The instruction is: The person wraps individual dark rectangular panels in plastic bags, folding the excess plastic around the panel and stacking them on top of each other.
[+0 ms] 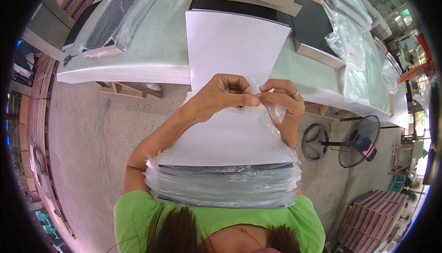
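My left hand (220,93) and my right hand (286,103) meet in front of me, thumbs and fingertips closed in a pinch. Between them they hold a bunched bit of clear plastic film (277,113), part of it hidden by the fingers. Under the hands lies a white sheet (221,138). Close to my chest is a thick stack wrapped in clear plastic (223,186), with dark edges showing in its layers. Beyond the hands, a large white panel (232,41) rests on the table, its near end hanging over the edge.
The table (152,71) has a pale cover. It bears black-topped thick stacks (315,27), a plastic-wrapped dark slab (117,18), scissors (69,59) and loose plastic (354,59). On the floor to the right are a fan (359,141) and a striped stack (375,221).
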A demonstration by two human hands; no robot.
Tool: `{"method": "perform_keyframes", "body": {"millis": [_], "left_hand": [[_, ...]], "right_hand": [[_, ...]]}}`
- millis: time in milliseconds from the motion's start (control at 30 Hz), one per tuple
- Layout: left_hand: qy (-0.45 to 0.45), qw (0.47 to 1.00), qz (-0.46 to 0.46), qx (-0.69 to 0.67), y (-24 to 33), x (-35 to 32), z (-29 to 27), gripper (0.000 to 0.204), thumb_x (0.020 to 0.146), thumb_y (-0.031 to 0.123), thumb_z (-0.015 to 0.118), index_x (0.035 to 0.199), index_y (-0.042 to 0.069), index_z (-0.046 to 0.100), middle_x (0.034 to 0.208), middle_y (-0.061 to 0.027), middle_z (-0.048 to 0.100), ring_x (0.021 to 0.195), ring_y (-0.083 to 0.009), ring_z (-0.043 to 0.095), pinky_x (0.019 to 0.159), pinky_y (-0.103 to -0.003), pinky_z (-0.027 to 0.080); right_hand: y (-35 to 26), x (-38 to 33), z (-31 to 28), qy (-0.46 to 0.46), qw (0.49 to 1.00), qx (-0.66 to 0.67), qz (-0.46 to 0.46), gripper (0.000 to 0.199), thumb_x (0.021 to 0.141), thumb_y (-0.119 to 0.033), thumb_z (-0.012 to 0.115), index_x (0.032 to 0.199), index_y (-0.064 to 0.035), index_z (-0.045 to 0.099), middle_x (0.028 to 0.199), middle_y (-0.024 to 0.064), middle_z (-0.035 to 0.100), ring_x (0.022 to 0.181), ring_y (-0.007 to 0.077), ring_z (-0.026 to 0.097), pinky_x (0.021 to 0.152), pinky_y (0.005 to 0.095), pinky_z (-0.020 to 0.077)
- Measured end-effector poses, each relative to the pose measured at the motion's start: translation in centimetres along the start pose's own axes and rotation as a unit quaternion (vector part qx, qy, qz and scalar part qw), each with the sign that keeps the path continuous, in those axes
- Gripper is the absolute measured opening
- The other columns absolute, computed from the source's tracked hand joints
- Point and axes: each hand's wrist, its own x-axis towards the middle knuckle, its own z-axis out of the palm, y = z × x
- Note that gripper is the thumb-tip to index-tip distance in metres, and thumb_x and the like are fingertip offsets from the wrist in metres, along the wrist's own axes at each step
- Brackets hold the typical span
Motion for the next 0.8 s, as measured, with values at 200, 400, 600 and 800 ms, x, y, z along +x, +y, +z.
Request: {"method": "perform_keyframes", "body": {"millis": [200,400,600,800], "left_hand": [[0.014,0.999,-0.023,-0.043,-0.3,0.2,-1.0,0.022,0.074,0.025,0.075,0.078,0.009,0.060,0.073,0.0013,0.056,0.068,-0.0077,0.053,0.061,-0.021,0.043],[0.201,0.968,0.089,0.125,-0.2,0.4,-5.7,0.023,0.080,0.025,0.069,0.083,0.004,0.059,0.074,-0.0004,0.055,0.072,-0.0098,0.053,0.064,-0.023,0.045],[0.121,0.821,0.311,0.463,1.7,0.7,-1.2,0.030,0.078,0.015,0.066,0.103,0.003,0.058,0.107,-0.0086,0.055,0.103,-0.0203,0.049,0.090,-0.032,0.038],[-0.067,0.990,0.096,0.079,0.9,1.0,-3.1,0.022,0.092,0.028,0.050,0.095,0.006,0.053,0.084,-0.0015,0.055,0.077,-0.0137,0.053,0.075,-0.027,0.044]], "right_hand": [[0.7,-0.1,0.0,0.054,0.990,0.132,-0.007,0.021,0.068,0.008,0.064,0.085,-0.0032,0.063,0.089,0.0079,0.060,0.063,0.0087,0.052,0.051,0.0196,0.0409],[0.9,-0.9,-2.6,0.048,0.962,0.147,0.227,0.009,0.084,0.000,0.055,0.092,-0.0026,0.053,0.084,0.0014,0.051,0.072,0.0081,0.049,0.064,0.0202,0.0423],[0.6,2.1,-0.9,0.006,0.974,0.059,0.221,0.006,0.088,-0.009,0.055,0.090,-0.0032,0.053,0.079,-0.0024,0.048,0.067,0.0046,0.045,0.058,0.0184,0.0377],[0.0,2.8,-2.4,-0.283,0.851,0.226,0.381,0.020,0.082,-0.016,0.062,0.099,-0.0062,0.059,0.059,-0.0038,0.048,0.050,0.0053,0.042,0.046,0.0221,0.0360]]}}
